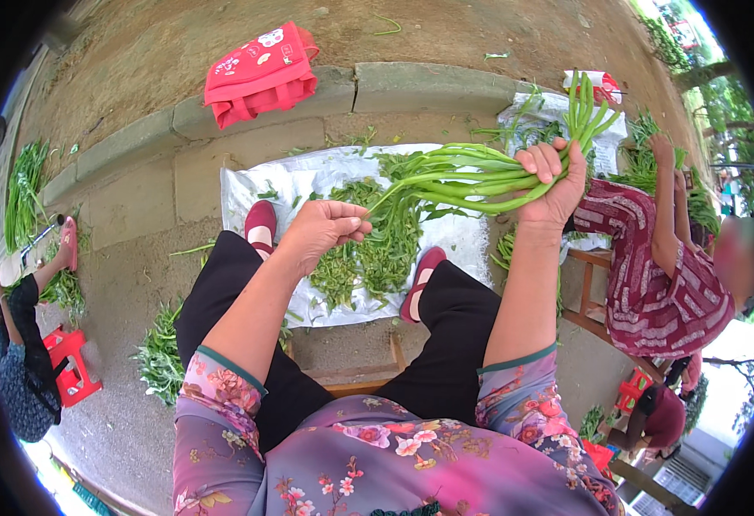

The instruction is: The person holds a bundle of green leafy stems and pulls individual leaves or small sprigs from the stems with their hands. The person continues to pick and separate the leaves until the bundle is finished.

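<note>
My right hand (pixel 557 187) is closed around a bunch of long, slim green vegetable stems (pixel 463 179), their thick ends sticking up past the fist. The thinner ends trail leftward over the sheet, with leafy bits hanging below. With thumb and fingers pinched together, my left hand (pixel 318 232) holds the thin end of one stem at the bunch's left side. Beneath both hands, a heap of torn green leaves (pixel 355 271) lies on a white plastic sheet (pixel 467 249) between my feet.
A red bag (pixel 261 73) rests on the stone kerb (pixel 429 86) ahead. Leafy greens (pixel 162 353) lie on the ground to my left. At right sits a person in a patterned maroon outfit (pixel 652 275); another person (pixel 24 378) is near a red stool (pixel 72 365) at far left.
</note>
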`<action>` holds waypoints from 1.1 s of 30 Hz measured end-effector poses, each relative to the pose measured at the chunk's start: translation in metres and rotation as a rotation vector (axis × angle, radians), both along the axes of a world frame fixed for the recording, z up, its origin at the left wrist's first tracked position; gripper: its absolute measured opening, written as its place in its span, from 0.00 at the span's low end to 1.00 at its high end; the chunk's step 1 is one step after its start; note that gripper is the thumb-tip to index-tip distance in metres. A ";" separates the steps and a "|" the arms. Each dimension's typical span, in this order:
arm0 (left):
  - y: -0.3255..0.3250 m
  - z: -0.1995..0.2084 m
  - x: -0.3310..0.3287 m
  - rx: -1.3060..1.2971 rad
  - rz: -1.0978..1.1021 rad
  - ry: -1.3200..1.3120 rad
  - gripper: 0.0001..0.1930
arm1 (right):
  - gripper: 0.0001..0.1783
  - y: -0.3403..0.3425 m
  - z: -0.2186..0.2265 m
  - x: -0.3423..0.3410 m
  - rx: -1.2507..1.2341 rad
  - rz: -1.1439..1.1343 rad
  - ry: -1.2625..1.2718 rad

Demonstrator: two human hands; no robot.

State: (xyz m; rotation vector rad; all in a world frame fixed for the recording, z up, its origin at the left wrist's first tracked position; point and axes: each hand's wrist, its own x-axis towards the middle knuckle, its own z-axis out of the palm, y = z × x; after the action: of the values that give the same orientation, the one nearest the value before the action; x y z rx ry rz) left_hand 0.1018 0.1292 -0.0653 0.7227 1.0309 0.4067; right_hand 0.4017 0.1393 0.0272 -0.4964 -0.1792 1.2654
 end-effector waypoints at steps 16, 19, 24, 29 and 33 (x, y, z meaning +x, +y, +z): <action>-0.011 -0.011 0.011 0.351 -0.163 0.234 0.10 | 0.11 -0.001 0.001 -0.004 0.038 0.085 0.065; -0.009 -0.013 0.013 0.428 -0.221 0.371 0.08 | 0.12 -0.002 0.002 -0.007 0.068 0.145 0.081; -0.006 -0.002 0.016 0.493 -0.274 0.728 0.12 | 0.12 -0.003 0.002 -0.009 0.089 0.195 0.094; -0.008 -0.019 0.016 0.724 -0.059 0.695 0.23 | 0.13 -0.002 0.004 -0.013 0.106 0.234 0.108; -0.007 -0.011 0.026 0.756 0.085 0.557 0.24 | 0.13 -0.003 0.006 -0.018 0.124 0.262 0.089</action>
State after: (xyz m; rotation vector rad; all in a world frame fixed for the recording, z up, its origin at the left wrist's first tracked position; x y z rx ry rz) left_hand 0.1278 0.1222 -0.0760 1.5297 1.4460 0.7058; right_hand 0.3839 0.1367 0.0328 -0.3159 -0.2516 1.5188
